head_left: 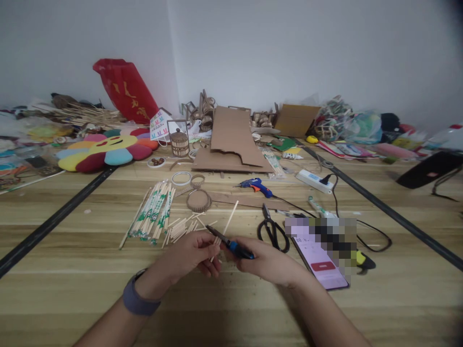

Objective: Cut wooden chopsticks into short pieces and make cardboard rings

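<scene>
My left hand (195, 255), with a dark band on its wrist, is closed around a wooden stick (230, 218) that slants up to the right. In my right hand (265, 262) is a tool with a dark pointed blade and a blue-and-black handle (238, 249). Its blade lies across the stick, close to my left fingertips; whether it touches cannot be made out. Just beyond my left hand lie several short cut stick pieces (179, 230). Paper-wrapped chopsticks (154, 209) with green print are to their left.
Farther back lie a round cardboard piece with a stick rim (198, 200), a blue glue gun (256, 185) and cardboard sheets (231, 130). Black scissors (272, 231) and a phone (318, 265) are at the right. A power strip (314, 181) trails a cord. A flower cushion (108, 149) sits back left.
</scene>
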Action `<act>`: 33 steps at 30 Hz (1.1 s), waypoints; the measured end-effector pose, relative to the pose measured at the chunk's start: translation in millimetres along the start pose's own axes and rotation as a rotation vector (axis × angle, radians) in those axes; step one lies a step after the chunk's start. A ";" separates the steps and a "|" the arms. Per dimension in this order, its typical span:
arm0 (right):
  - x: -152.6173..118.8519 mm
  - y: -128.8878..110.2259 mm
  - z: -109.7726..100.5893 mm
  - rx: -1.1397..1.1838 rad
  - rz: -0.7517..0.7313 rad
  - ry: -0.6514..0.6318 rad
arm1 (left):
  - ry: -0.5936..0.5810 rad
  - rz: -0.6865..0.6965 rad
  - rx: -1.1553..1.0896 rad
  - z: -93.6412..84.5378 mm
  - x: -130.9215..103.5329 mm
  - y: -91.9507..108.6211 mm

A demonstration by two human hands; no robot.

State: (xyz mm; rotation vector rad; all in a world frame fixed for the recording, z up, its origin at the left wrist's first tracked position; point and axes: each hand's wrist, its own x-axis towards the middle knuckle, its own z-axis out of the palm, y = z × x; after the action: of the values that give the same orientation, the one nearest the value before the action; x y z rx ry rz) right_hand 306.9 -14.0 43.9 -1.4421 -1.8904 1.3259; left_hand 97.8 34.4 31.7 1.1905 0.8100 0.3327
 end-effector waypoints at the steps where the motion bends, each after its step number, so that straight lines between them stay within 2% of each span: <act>1: 0.2 -0.1 0.1 0.002 -0.002 -0.001 | -0.003 0.002 0.005 -0.3 0.0 -0.2; 16: 2.4 -0.6 4.3 0.006 0.025 0.021 | -0.014 0.008 0.012 -3.1 1.2 -3.4; 28: 0.9 -1.9 0.0 0.025 -0.015 -0.023 | -0.016 0.011 0.005 -1.9 0.5 -1.5; 33: 3.1 -3.1 2.7 -0.004 -0.005 0.014 | -0.001 0.008 0.006 -1.9 1.1 -1.1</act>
State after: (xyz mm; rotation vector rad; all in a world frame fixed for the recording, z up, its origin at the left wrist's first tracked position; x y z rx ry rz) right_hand 302.1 -12.4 44.7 -1.4442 -1.8878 1.3074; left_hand 97.0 35.9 30.0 1.1996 0.8057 0.3362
